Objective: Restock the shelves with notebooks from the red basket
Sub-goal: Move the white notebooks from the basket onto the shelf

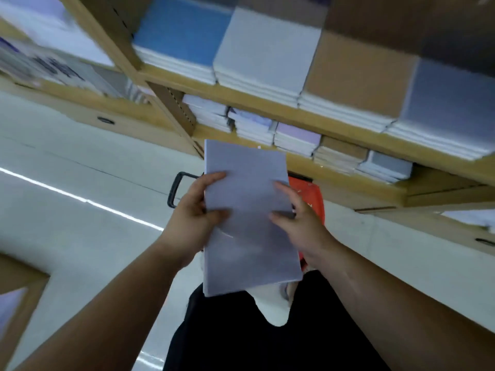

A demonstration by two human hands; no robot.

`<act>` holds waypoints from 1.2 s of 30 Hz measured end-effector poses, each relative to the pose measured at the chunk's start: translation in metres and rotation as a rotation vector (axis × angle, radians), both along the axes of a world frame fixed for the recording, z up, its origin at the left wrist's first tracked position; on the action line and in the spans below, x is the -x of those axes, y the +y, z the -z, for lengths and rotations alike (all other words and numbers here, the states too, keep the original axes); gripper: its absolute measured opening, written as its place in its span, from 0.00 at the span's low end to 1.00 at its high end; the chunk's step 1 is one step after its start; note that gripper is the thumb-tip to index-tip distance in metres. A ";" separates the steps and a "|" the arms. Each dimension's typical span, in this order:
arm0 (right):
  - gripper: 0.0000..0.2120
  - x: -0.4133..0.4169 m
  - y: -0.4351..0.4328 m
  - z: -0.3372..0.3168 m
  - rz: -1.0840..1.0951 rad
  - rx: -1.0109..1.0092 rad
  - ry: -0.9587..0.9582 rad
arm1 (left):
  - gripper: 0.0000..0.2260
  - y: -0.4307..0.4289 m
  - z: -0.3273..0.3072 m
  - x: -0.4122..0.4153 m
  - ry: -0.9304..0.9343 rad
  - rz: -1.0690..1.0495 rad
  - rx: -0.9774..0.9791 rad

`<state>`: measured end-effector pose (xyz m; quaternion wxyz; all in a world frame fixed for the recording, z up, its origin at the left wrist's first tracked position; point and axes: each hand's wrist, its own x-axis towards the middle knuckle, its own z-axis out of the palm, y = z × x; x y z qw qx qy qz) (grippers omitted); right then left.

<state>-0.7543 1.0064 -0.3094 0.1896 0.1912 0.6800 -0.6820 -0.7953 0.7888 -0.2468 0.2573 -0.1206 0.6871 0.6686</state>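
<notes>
A pale grey-blue notebook (246,188), possibly a thin stack, is held up in front of me between both hands. My left hand (197,210) grips its left edge, thumb and a finger on the cover. My right hand (297,215) holds the right edge with fingers laid across the cover. The red basket (312,196) sits on the floor behind the notebook, mostly hidden; its black handle (175,190) shows at the left. Wooden shelves (267,101) above carry stacks of notebooks.
The upper shelf holds blue (184,33), pale grey (267,49), brown (356,73) and grey (450,100) stacks. The lower shelf (300,156) holds white, lilac, brown and grey stacks. Pale tiled floor (80,210) spreads left. My dark clothing fills the bottom.
</notes>
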 end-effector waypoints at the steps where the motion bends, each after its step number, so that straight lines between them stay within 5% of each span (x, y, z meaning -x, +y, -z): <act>1: 0.28 0.000 0.006 -0.022 -0.015 0.026 0.012 | 0.28 0.003 -0.023 -0.004 0.019 -0.011 -0.006; 7: 0.23 0.013 0.032 -0.112 -0.031 0.228 0.050 | 0.29 0.022 -0.126 -0.006 0.108 -0.140 -0.069; 13: 0.23 0.047 0.022 -0.153 0.034 0.425 0.021 | 0.30 0.016 -0.163 0.025 0.114 -0.189 -0.249; 18: 0.24 0.085 -0.010 -0.160 0.071 0.383 0.027 | 0.29 -0.028 -0.157 0.084 0.052 -0.153 -0.309; 30: 0.26 0.198 -0.129 -0.144 0.538 0.224 0.112 | 0.29 -0.100 -0.102 0.274 0.103 0.222 -0.064; 36: 0.26 0.258 -0.144 -0.115 0.531 0.039 0.088 | 0.26 -0.132 -0.074 0.280 -0.017 0.197 0.094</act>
